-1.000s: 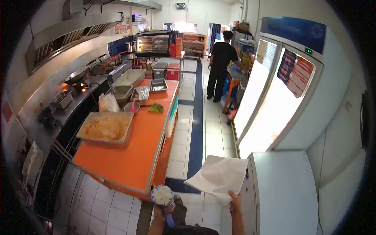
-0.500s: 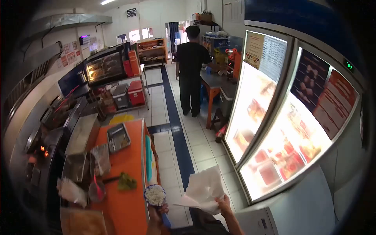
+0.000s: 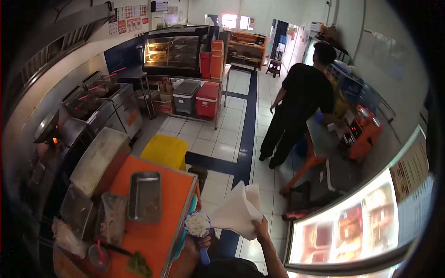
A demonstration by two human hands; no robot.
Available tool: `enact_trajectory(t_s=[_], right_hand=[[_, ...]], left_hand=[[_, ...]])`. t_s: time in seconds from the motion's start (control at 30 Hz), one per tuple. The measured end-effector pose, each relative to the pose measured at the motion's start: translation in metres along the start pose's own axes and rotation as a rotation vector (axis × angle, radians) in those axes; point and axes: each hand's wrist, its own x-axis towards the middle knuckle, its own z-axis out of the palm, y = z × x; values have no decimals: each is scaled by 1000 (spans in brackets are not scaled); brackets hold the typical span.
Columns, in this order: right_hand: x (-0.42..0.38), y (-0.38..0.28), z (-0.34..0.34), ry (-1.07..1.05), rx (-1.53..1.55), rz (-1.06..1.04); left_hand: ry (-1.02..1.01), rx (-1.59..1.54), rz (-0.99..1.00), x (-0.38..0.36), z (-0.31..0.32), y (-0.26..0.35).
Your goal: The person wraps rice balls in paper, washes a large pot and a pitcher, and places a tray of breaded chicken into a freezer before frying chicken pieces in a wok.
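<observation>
White paper and a scoop of rice are carried beside an orange counter.

A blue-handled scoop [image 3: 198, 227] heaped with white rice is gripped by its handle in the closed left hand [image 3: 197, 248], just off the edge of the orange counter [image 3: 162, 213]. A white sheet of paper [image 3: 236, 211] is pinched at its lower corner by the right hand [image 3: 261, 229] and held up over the tiled floor. A metal tray [image 3: 144, 197] lies on the counter, and a person in black [image 3: 301, 106] stands well apart at a table.
</observation>
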Motion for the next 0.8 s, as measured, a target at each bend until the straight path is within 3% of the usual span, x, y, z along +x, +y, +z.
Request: enact_trajectory(t_s=[0.1,0.2,0.27,0.3,0.33,0.37,0.4,0.47,0.5,0.57,0.6,0.63,0.67,0.7,0.77,0.8], right_hand=[[129,-3,17,-122,97,-175],[244,43,13,-375,696,176],[319,42,18,-361,547,74],[352,41,21,-333,444,20],[383,35,28,-301,367,-14],[418,29,34,-274,306,-45],[453,24,42,-252,261,-76],[532,15,58,-212,149,-146],[576,7,63,-228,-106,-233],[660,-34,91,-57,-275,-190],[714,-31,94,-86,-226,-81],[752,-25,100,-118,-176,29],[804,-9,104,-101,-256,0],[842,-27,113,-104,-247,-1],[913,-78,139,-5,-636,98],[951,-88,145,-56,-589,199]], left_hand=[[32,88,-7,106,16,47],[85,129,2,208,52,101],[15,180,-30,287,56,139],[236,287,75,323,73,149],[121,151,-2,355,95,162],[93,282,-8,390,86,188],[131,230,40,424,127,191],[54,251,21,498,151,217],[42,233,10,534,157,229],[-19,194,-5,604,164,254],[-89,151,-6,636,168,267],[-81,158,-6,654,169,276],[-45,175,21,686,168,289],[-15,194,50,719,173,301],[59,230,115,782,191,317],[57,244,131,811,198,328]])
